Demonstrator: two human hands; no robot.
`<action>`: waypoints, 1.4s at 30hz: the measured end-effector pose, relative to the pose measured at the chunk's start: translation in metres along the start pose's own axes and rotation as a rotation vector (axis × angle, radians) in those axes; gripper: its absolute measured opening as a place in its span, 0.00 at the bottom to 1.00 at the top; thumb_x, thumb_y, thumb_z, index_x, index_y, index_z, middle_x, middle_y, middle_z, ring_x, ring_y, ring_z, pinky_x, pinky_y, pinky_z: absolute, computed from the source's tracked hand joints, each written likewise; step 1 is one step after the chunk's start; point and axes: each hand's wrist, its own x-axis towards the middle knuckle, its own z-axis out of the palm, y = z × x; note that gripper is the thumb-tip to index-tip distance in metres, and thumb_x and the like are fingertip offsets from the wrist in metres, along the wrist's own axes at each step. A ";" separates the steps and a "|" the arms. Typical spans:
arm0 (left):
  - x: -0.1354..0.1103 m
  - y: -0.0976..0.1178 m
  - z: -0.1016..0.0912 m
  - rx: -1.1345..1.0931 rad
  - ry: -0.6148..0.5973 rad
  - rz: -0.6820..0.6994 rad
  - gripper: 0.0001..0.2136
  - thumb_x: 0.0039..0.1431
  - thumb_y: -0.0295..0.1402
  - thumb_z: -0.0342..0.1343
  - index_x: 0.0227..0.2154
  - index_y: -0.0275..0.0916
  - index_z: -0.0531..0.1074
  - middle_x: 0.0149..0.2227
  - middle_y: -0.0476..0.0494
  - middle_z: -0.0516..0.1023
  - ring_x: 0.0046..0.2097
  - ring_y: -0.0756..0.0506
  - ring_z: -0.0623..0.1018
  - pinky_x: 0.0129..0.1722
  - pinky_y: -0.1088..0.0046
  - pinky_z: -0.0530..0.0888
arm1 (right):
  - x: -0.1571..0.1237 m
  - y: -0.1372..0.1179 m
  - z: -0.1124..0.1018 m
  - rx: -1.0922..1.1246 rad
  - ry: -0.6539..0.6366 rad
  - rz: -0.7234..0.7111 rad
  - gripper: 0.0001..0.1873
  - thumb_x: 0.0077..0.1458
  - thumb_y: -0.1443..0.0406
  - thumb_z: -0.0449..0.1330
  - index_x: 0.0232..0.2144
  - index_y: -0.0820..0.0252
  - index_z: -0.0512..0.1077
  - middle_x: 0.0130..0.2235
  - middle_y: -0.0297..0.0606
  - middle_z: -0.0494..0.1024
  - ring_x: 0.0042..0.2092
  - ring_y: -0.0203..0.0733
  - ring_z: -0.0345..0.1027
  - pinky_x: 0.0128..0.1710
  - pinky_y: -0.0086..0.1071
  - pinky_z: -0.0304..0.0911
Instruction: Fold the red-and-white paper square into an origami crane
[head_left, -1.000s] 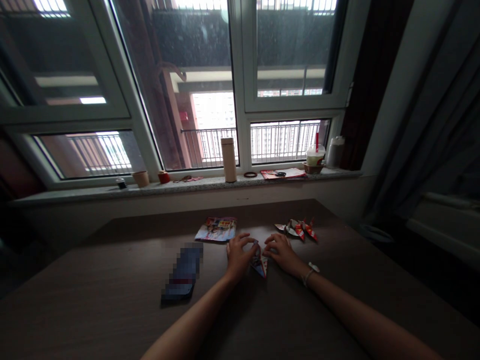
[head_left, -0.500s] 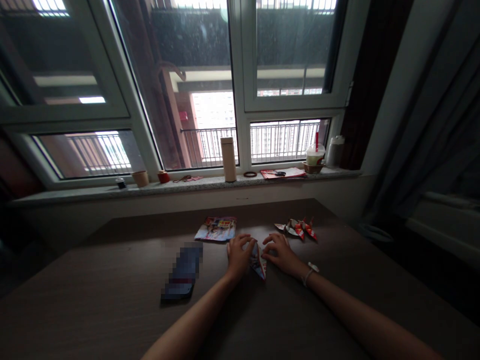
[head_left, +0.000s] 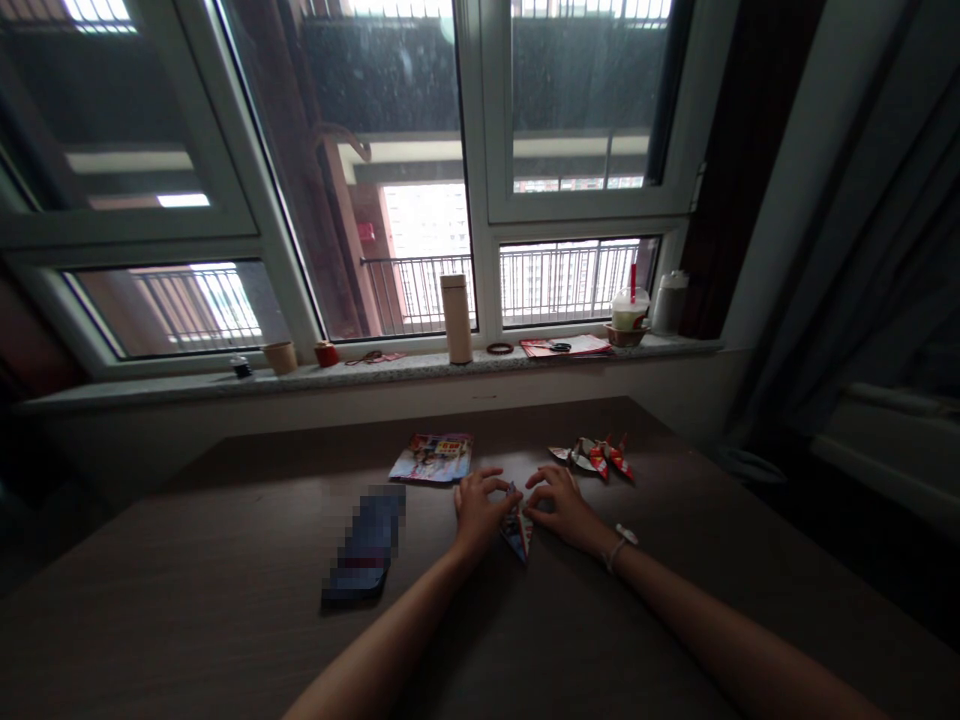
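A small piece of folded printed paper [head_left: 517, 538] lies on the table between my hands, its pointed end toward me. My left hand [head_left: 478, 508] is at its left side, with the thumb pressed on the paper's upper part and the fingers curled. From the right, my right hand [head_left: 561, 505] pinches the paper's edge with thumb and forefinger; a bracelet [head_left: 621, 545] is on that wrist. Several folded paper cranes [head_left: 596, 456], red and white, sit beyond my right hand. Beyond my left hand is a stack of printed paper sheets [head_left: 431, 458].
A pixelated dark phone-like object [head_left: 365, 545] lies on the brown table [head_left: 225, 560] left of my left forearm. Along the windowsill [head_left: 405, 366] stand a beige thermos [head_left: 455, 320], a paper cup [head_left: 281, 357], a drink cup with straw [head_left: 630, 308] and scissors [head_left: 559, 347] on red paper.
My left thumb has shifted slightly right and down across the folded paper. The paper's near tip has moved a little left. My right hand has hardly moved.
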 end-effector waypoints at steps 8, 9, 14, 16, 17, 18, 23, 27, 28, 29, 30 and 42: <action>-0.001 0.003 -0.001 -0.059 0.029 -0.002 0.05 0.54 0.37 0.61 0.29 0.44 0.80 0.51 0.47 0.77 0.56 0.40 0.70 0.60 0.56 0.61 | 0.000 -0.002 -0.001 0.020 0.011 -0.014 0.05 0.54 0.61 0.64 0.28 0.55 0.77 0.48 0.37 0.73 0.56 0.47 0.59 0.62 0.46 0.46; -0.001 0.003 -0.001 -0.068 0.036 -0.004 0.05 0.54 0.37 0.61 0.29 0.44 0.80 0.50 0.46 0.77 0.56 0.40 0.70 0.60 0.56 0.61 | 0.000 -0.001 0.000 0.022 0.011 -0.015 0.05 0.54 0.61 0.64 0.28 0.55 0.77 0.48 0.37 0.73 0.56 0.47 0.59 0.62 0.46 0.46; 0.000 -0.002 0.003 -0.150 0.067 0.014 0.04 0.52 0.36 0.62 0.31 0.45 0.80 0.49 0.46 0.78 0.54 0.40 0.72 0.60 0.54 0.60 | 0.001 0.001 0.002 0.030 0.012 -0.015 0.04 0.53 0.62 0.65 0.29 0.55 0.77 0.48 0.37 0.74 0.55 0.47 0.59 0.61 0.47 0.47; 0.001 -0.005 0.004 -0.171 0.067 0.024 0.04 0.52 0.36 0.62 0.30 0.45 0.80 0.49 0.46 0.78 0.54 0.40 0.72 0.60 0.54 0.60 | 0.001 0.002 0.003 0.028 0.017 -0.015 0.04 0.53 0.62 0.65 0.29 0.55 0.77 0.47 0.37 0.74 0.55 0.48 0.60 0.61 0.48 0.47; 0.001 -0.005 0.005 -0.176 0.069 0.025 0.04 0.52 0.36 0.62 0.30 0.45 0.80 0.49 0.46 0.78 0.54 0.40 0.72 0.60 0.54 0.60 | 0.001 0.003 0.003 0.028 0.020 -0.015 0.04 0.53 0.62 0.65 0.28 0.55 0.77 0.47 0.37 0.74 0.55 0.48 0.60 0.61 0.48 0.46; 0.001 -0.006 0.005 -0.179 0.072 0.023 0.03 0.52 0.35 0.62 0.30 0.45 0.80 0.49 0.46 0.78 0.54 0.40 0.72 0.61 0.54 0.60 | 0.001 0.003 0.004 0.029 0.022 -0.015 0.04 0.53 0.62 0.65 0.28 0.54 0.77 0.47 0.37 0.74 0.55 0.48 0.61 0.61 0.48 0.46; 0.001 -0.005 0.006 -0.170 0.081 0.015 0.04 0.54 0.34 0.60 0.31 0.47 0.80 0.49 0.47 0.78 0.54 0.40 0.71 0.61 0.54 0.59 | 0.001 0.003 0.004 0.047 0.025 -0.011 0.03 0.52 0.62 0.66 0.29 0.54 0.77 0.46 0.38 0.75 0.54 0.48 0.61 0.61 0.47 0.49; 0.001 -0.005 0.005 -0.168 0.092 0.022 0.04 0.54 0.35 0.61 0.31 0.46 0.80 0.48 0.46 0.78 0.54 0.40 0.71 0.60 0.54 0.60 | 0.001 0.003 0.003 0.078 0.037 0.012 0.04 0.53 0.61 0.66 0.31 0.53 0.78 0.47 0.39 0.74 0.54 0.49 0.62 0.60 0.47 0.51; 0.001 -0.005 0.005 -0.169 0.094 0.027 0.04 0.54 0.35 0.61 0.31 0.46 0.80 0.48 0.46 0.78 0.54 0.40 0.71 0.60 0.54 0.60 | 0.002 0.003 0.003 0.088 0.046 0.014 0.04 0.53 0.60 0.66 0.33 0.52 0.79 0.47 0.39 0.74 0.55 0.49 0.62 0.60 0.47 0.51; 0.001 -0.005 0.005 -0.170 0.094 0.032 0.04 0.53 0.35 0.61 0.30 0.46 0.80 0.48 0.46 0.78 0.54 0.40 0.71 0.59 0.54 0.61 | 0.002 0.003 0.003 0.099 0.056 0.013 0.05 0.53 0.60 0.65 0.34 0.51 0.79 0.48 0.39 0.74 0.55 0.49 0.62 0.60 0.46 0.52; 0.001 -0.005 0.005 -0.169 0.090 0.038 0.03 0.53 0.35 0.62 0.30 0.46 0.80 0.48 0.46 0.78 0.53 0.40 0.72 0.59 0.55 0.61 | 0.003 0.003 0.003 0.109 0.068 0.010 0.06 0.54 0.59 0.65 0.35 0.51 0.79 0.47 0.39 0.74 0.55 0.49 0.62 0.59 0.46 0.52; 0.002 -0.005 0.007 -0.109 0.056 0.054 0.03 0.49 0.36 0.66 0.28 0.49 0.82 0.50 0.47 0.77 0.55 0.38 0.70 0.59 0.52 0.62 | 0.008 0.001 0.007 0.119 0.155 -0.051 0.08 0.57 0.59 0.62 0.29 0.54 0.77 0.44 0.38 0.76 0.53 0.47 0.63 0.58 0.47 0.51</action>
